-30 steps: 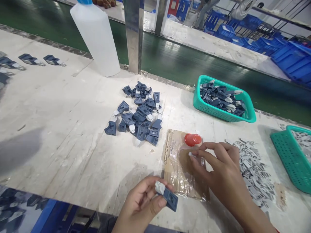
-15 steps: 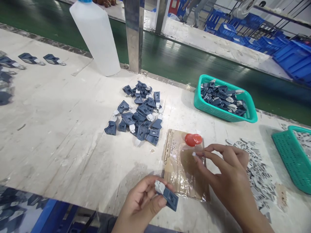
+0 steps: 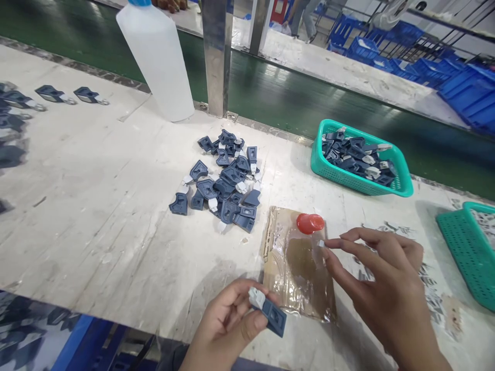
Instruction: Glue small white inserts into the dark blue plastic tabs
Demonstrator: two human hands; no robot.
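Note:
Near the table's front edge, my left hand (image 3: pixel 232 324) pinches a dark blue plastic part (image 3: pixel 274 318) with a light grey end piece (image 3: pixel 256 297) pointing up and left. Over the right side of a glossy, wet-looking cardboard piece (image 3: pixel 270 278), my right hand (image 3: pixel 386 273) holds a tiny whitish piece (image 3: pixel 321 243) between thumb and fingertip. Close to those fingertips, a red cap-like object (image 3: pixel 310 223) lies on the cardboard's far end. Partly hidden behind my right hand is a spread of small grey pieces (image 3: pixel 429 283).
A pile of blue-and-grey parts (image 3: pixel 228 180) lies mid-table, with more at the far left. A green basket (image 3: pixel 320 165) holds similar parts; another green basket (image 3: pixel 460 252) stands right. A white bottle (image 3: pixel 160 62) and metal post (image 3: pixel 218 62) stand by the green belt (image 3: pixel 270 87).
My right hand has moved right with the tiny whitish piece, from over the cardboard's middle to near its right edge. My left hand keeps its hold on the blue part.

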